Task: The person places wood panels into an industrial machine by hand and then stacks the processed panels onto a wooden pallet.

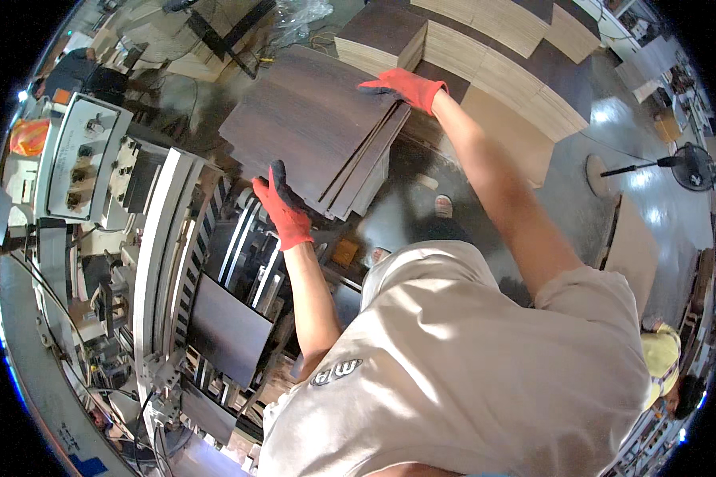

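Note:
A stack of dark brown wood-grain panels (306, 115) lies ahead of me, its top boards slightly fanned and out of line along the right side. My left hand (282, 208), in a red glove with a dark palm, is at the stack's near left edge. Its fingers are spread, and it grips nothing that I can see. My right hand (410, 87), gloved the same way, reaches over the far right corner of the top panels. Its fingers stretch out flat above or against the surface; whether they touch is hard to tell.
On my left stands a machine with a control box (87, 159), a striped guard rail (203, 238) and a dark panel (229, 326) on its rollers. More panel stacks (485, 63) sit at the far right. A black fan (688, 167) and a person in yellow (660, 358) are to the right.

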Motion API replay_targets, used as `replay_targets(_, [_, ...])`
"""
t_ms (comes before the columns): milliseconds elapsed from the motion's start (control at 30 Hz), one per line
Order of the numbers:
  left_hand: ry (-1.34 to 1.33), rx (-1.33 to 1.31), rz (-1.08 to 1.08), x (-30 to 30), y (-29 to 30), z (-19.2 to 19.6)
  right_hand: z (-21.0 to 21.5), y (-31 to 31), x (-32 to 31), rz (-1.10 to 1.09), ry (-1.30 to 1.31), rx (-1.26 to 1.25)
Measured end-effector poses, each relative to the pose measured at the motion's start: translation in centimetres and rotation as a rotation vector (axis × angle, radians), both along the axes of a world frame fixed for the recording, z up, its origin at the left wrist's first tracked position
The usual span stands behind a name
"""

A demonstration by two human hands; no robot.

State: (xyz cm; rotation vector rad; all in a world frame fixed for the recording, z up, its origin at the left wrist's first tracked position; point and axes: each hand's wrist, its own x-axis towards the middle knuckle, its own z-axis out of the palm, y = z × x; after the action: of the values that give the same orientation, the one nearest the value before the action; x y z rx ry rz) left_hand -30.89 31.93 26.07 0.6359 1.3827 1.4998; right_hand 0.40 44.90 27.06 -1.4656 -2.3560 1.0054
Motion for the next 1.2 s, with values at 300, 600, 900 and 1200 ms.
replay_targets(300, [-0.049,0.165,0.025,-2.2,0.9,-4.4,1.2,-2.3,-2.6,-0.39,0.5,-0.229])
replay_targets(600, [-0.276,-0.101,-0.099,-1.3,-7.2,1.5,-3.7,-13.0,0.0,-0.326,0.649,-0.48])
replay_targets(900, [-0.413,-0.221,0.181,5.0,-14.3,-0.1,-0.7,-10.0,2.8,-0.171,1.04,-0.959])
replay_targets(1200, [-0.44,0.023,0.504,11.4,-8.3,1.5,-7.1,-1.7,4.6,-0.265,0.9,-0.544])
